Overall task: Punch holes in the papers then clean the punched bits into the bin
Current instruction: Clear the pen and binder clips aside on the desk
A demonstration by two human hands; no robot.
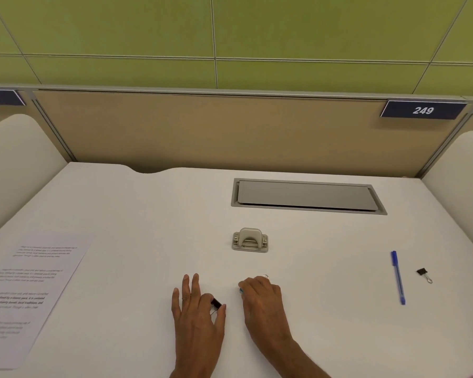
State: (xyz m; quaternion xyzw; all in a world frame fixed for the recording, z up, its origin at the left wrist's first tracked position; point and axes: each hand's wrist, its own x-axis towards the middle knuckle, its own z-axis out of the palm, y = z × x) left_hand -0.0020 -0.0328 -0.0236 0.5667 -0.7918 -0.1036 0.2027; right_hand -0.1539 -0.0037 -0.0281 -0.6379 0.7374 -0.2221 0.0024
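Observation:
A beige two-hole punch (250, 240) stands on the white desk (148, 214), a little beyond my hands. Printed sheets of paper (30, 290) lie flat at the desk's left edge. My left hand (198, 315) rests on the desk near the front; its thumb and forefinger pinch a black binder clip (216, 304). Just to its right, my right hand (262, 298) is curled over a small blue binder clip (241, 290), whose wire loop shows behind the knuckles. No bin is in view.
A blue pen (397, 278) and another black binder clip (424, 274) lie at the right. A grey cable hatch (306, 196) is set into the desk behind the punch. Partition walls close off the back and both sides.

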